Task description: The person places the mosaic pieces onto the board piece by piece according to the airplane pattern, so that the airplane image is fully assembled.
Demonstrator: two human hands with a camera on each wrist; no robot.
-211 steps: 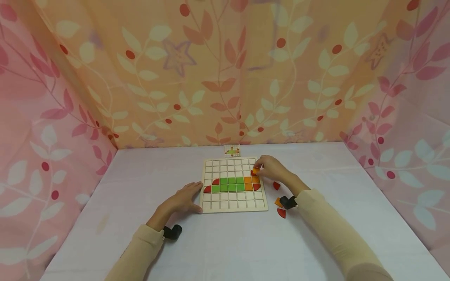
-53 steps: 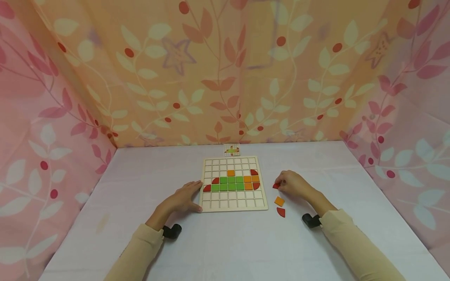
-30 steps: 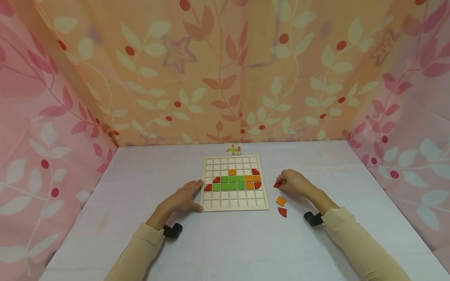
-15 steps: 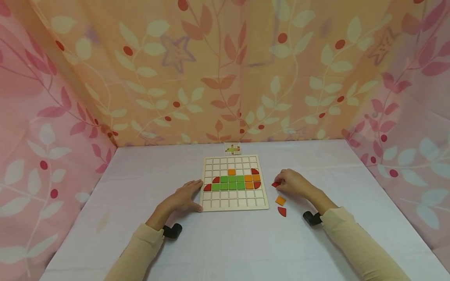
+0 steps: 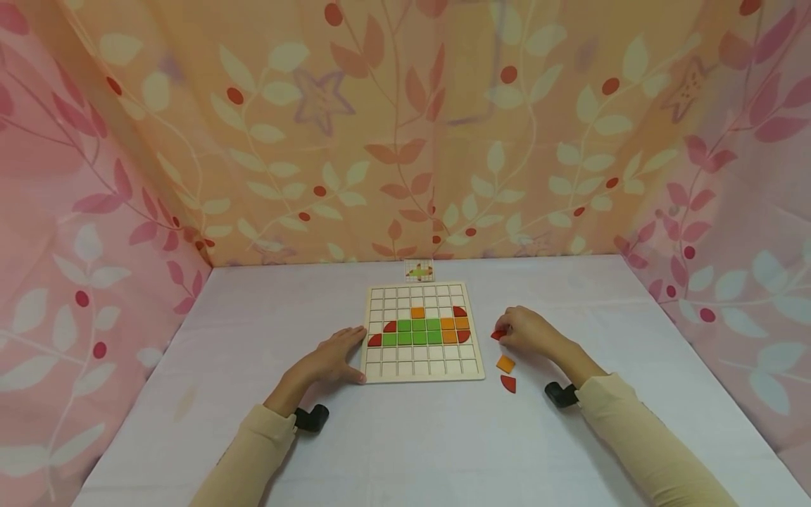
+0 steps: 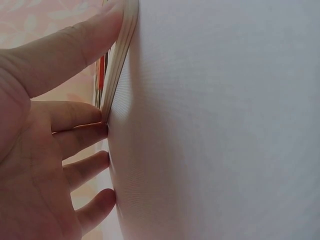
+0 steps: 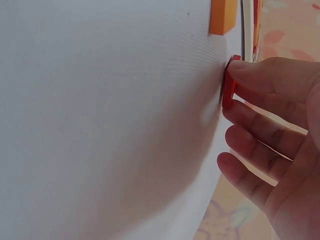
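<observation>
A wooden grid board (image 5: 421,368) lies on the table with green and orange squares and red quarter-round tiles in its cells. My left hand (image 5: 329,358) rests at the board's left edge, fingers fairly straight; in the left wrist view the thumb (image 6: 75,52) lies against the board's side. To the right of the board, my right hand (image 5: 529,332) pinches a red quarter-round tile (image 7: 229,87) between thumb and fingertips, low at the tabletop. Its other fingers are spread and loosely bent. Nearer to me lie a loose orange square (image 5: 505,364) and another red quarter-round tile (image 5: 509,384).
Behind the board stands a small pattern card (image 5: 419,270) with a coloured grid picture. A white cloth covers the table (image 5: 405,443). Floral curtains (image 5: 266,141) close off the back and both sides.
Seven seconds ago my right hand held an orange square over the board's right side. An orange square now sits above the green ones, and that hand pinches a red tile. My left hand stays put.
</observation>
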